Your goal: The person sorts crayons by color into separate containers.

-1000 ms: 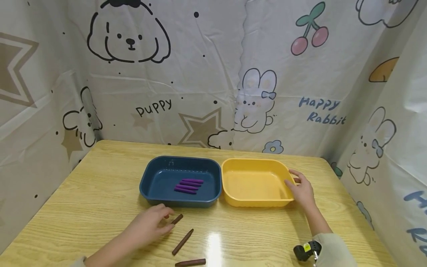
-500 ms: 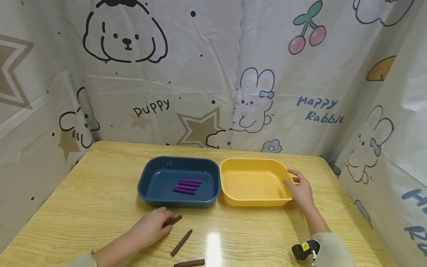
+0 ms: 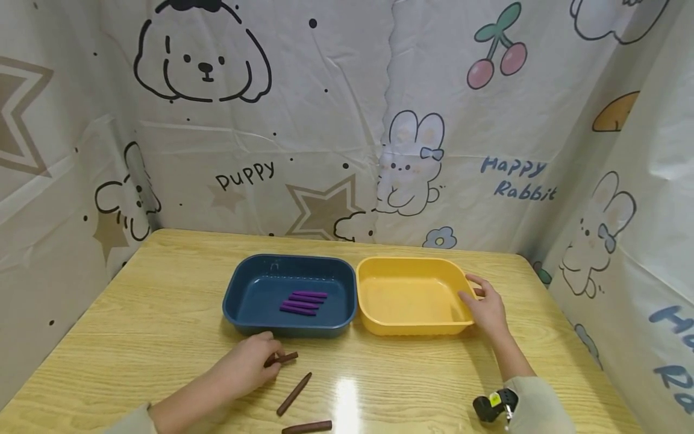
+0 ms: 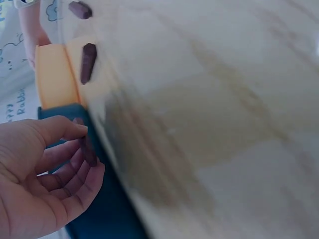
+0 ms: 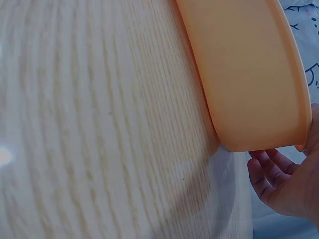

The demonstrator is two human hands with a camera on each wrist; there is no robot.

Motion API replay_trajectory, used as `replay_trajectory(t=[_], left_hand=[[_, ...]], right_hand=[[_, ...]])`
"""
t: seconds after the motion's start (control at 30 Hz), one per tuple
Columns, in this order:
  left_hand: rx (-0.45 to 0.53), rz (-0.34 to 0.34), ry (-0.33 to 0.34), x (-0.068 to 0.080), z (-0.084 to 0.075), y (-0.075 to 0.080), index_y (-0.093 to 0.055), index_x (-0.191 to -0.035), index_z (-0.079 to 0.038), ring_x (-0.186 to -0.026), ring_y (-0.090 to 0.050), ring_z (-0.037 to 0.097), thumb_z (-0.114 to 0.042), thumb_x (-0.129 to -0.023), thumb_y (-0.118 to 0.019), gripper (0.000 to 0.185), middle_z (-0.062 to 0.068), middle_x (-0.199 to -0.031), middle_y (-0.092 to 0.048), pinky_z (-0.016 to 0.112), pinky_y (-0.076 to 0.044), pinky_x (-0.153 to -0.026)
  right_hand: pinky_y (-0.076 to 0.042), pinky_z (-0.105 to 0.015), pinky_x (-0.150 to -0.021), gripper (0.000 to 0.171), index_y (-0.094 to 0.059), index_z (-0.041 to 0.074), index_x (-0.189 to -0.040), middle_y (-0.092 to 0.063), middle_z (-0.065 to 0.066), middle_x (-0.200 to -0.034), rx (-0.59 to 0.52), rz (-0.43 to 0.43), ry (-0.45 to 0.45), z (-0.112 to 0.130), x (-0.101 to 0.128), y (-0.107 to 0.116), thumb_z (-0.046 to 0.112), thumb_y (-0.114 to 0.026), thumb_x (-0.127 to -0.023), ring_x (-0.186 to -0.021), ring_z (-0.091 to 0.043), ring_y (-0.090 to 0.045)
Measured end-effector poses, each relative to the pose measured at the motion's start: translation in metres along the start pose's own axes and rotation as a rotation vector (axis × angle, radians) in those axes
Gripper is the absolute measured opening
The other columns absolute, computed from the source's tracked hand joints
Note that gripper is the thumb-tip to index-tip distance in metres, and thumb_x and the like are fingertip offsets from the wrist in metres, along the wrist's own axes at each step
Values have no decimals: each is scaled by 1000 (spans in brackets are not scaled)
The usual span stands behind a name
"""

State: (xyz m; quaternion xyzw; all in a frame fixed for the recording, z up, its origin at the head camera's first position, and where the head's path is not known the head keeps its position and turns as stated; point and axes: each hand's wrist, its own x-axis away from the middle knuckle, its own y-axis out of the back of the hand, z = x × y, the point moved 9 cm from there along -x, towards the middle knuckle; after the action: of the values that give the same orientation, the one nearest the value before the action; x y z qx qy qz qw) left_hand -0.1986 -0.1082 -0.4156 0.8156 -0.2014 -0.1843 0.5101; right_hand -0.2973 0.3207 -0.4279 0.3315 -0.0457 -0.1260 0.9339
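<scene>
— What's the left hand (image 3: 246,364) got hold of?

— A short brown wax crayon stick (image 3: 283,358). It lies on the light wooden desk (image 3: 162,325) just in front of the dark blue plastic tray (image 3: 237,289). The grip is closed on it: in the left wrist view the thumb sits on top of the stick and the curled fingers (image 4: 82,172) pinch it from below. One end pokes out to the right of the fingertips.

— And how's that hand lying?

— Low on the desk, palm down, the forearm coming in from the near left edge.

— The other hand?

— The right hand (image 3: 484,306) is at the right rim of the yellow plastic tray (image 3: 379,319). Thumb over the rim, fingers bent round the outer wall, so it's clamped on the tray. From the right wrist view the fingertips (image 5: 264,169) curl just beside the tray's rounded corner. The wrist points back toward the near right corner of the desk, with a pale sleeve (image 3: 534,404) and a small black device (image 3: 490,405) at the cuff.

— Anything else about?

— Two more brown crayon sticks on the desk: one slanted (image 3: 294,393) just right of the left hand, another (image 3: 306,427) lying flat at the near edge. Four purple sticks (image 3: 302,302) sit side by side in the blue tray. The two trays touch, blue left, yellow right. A cartoon-printed white curtain (image 3: 347,120) with a puppy, rabbits and cherries hangs behind.
</scene>
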Motion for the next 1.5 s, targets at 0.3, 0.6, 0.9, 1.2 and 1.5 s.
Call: replay_trajectory(t=[0.3, 0.6, 0.9, 1.2, 1.5], left_hand=[[31, 24, -27, -7, -21, 17, -67, -84, -10, -62, -43, 2, -9, -79, -68, 5, -6, -73, -51, 18, -40, -54], [19, 39, -46, -25, -39, 36, -68, -87, -10, -64, -40, 5, -10, -83, -67, 5, -5, -76, -51, 19, -37, -54], [18, 27, -49, -51, -48, 50, -69, -89, -13, -63, -42, 7, -13, -84, -65, 7, -4, -77, -51, 18, -37, -54], [47, 1, -36, -79, -49, 53, -70, -88, -10, -64, -43, 11, -12, -84, -64, 7, 0, -79, -53, 21, -36, -54], [28, 45, 0, -106, -54, 45, -70, -92, -12, -66, -46, 12, -13, -85, -64, 9, 0, -81, -53, 24, -41, -58]], right_hand=[[-51, -21, -67, 53, -40, 9, -140, -47, -28, -125, -6, 11, -6, -1, -1, 0, 23, -57, -92, -99, -31, -56], [-51, -25, -71, 54, -38, 10, -141, -44, -27, -128, -8, 26, -29, -5, -1, -3, 24, -57, -93, -107, -34, -50], [-52, -24, -70, 54, -38, 10, -142, -46, -27, -126, -12, 22, -33, -5, 0, -3, 24, -57, -93, -104, -33, -52], [-53, -25, -70, 54, -37, 11, -142, -46, -28, -127, -19, 21, -38, -6, 0, -3, 23, -56, -93, -105, -34, -53], [-52, -25, -71, 53, -38, 11, -142, -46, -27, -126, -33, 16, -41, -6, -1, -4, 22, -57, -93, -107, -34, -51]])
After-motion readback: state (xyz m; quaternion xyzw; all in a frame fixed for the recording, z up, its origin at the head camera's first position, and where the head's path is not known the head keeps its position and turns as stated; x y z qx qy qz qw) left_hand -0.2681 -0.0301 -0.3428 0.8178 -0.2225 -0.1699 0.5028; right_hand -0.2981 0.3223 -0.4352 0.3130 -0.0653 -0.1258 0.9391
